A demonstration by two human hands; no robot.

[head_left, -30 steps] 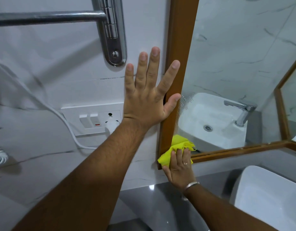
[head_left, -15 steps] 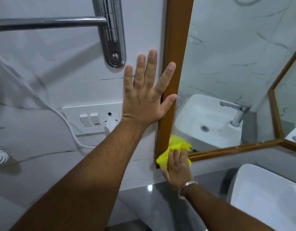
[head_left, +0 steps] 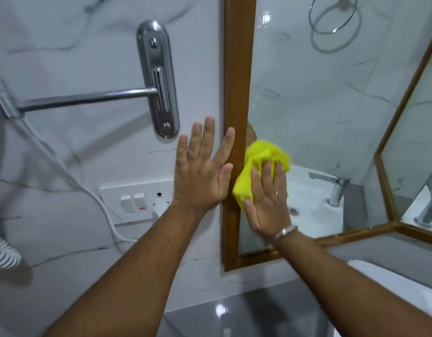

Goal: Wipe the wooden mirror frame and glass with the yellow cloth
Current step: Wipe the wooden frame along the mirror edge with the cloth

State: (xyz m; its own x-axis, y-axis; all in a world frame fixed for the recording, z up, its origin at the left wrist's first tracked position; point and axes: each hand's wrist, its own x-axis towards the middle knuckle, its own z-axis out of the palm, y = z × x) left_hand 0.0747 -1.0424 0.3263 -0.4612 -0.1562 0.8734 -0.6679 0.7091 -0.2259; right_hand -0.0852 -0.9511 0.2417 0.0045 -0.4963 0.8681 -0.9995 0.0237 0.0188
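The wooden mirror frame (head_left: pixel 239 76) runs upright down the middle of the view, then along the bottom to the right. The mirror glass (head_left: pixel 319 113) reflects marble tiles, a basin and a tap. My right hand (head_left: pixel 267 203) presses the yellow cloth (head_left: pixel 261 159) flat against the glass, right beside the frame's left upright, well above the bottom corner. The cloth bunches above my fingertips. My left hand (head_left: pixel 201 171) lies flat and spread on the white wall, its thumb and forefinger touching the frame's outer edge.
A chrome towel bar with its mounting plate (head_left: pixel 159 79) sits up left on the marble wall. A switch and socket panel (head_left: pixel 137 200) holds a white plug and cord. A white basin (head_left: pixel 402 295) stands at lower right on a dark grey counter (head_left: pixel 210 319).
My right hand has slid the cloth upward from the frame's bottom left corner onto the glass beside the upright. My left hand stays on the wall. The view has tilted upward.
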